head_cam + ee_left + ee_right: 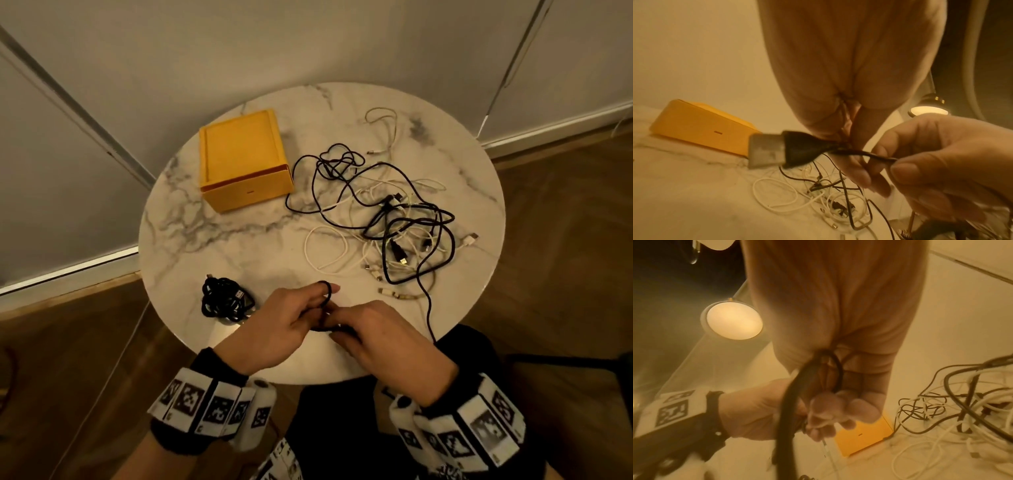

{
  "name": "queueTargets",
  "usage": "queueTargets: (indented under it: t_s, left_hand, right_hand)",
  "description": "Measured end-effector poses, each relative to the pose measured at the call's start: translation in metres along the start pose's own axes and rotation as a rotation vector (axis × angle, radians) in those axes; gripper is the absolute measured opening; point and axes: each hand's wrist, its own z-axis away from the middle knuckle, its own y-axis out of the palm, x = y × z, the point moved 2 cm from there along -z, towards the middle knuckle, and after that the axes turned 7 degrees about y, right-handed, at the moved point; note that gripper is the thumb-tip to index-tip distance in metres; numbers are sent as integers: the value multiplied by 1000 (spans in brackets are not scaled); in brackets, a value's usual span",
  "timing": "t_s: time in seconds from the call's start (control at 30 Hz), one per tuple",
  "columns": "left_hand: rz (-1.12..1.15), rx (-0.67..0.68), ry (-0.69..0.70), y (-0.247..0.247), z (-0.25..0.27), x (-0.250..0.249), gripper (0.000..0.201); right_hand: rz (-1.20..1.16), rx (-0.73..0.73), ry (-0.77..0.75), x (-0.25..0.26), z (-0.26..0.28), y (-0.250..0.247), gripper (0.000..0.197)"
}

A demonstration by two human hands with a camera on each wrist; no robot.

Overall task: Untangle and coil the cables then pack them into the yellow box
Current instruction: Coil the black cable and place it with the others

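Both hands meet over the near edge of the round marble table (239, 246). My left hand (318, 303) holds a black cable (324, 291) looped round its fingers; its USB plug (777, 150) sticks out from the left palm in the left wrist view. My right hand (337, 334) pinches the same cable (882, 158) close beside the left fingers. The cable's free length (428, 308) trails right and back into a tangle of black and white cables (394, 212). The yellow box (245, 161) sits at the back left with its lid on. A coiled black cable (224, 299) lies left of my left hand.
The table stands in a corner of white walls, on a wooden floor (565, 240). Loose white cable ends (469, 238) lie near the right edge. A lit round lamp (733, 321) shows in the wrist views.
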Motion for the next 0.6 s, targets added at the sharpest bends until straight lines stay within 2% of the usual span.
queueTargets:
  t_s: [0.1,0.17,0.27,0.37,0.5,0.6]
  left_hand:
    - [-104,143,-5,-2,2,-5,34]
    - [-101,244,-66,-6,8,-3,29]
    - [62,324,-156,-9,15,-3,27]
    - [318,297,-127,-4,23,-9,32]
    - [444,196,-56,1,22,-9,31]
    - [526,152,-55,4,21,-6,32]
  right_hand:
    - [28,-14,17,0,6,4,19]
    - [-3,-32,71,0,10,-1,19]
    - [-268,-62,149,-5,10,-21,9]
    - [-468,-87,160,-5,11,-29,9]
    - [-574,-139,165,-8,8,-32,9]
    - [-661,-145,138,-10,8,-34,10]
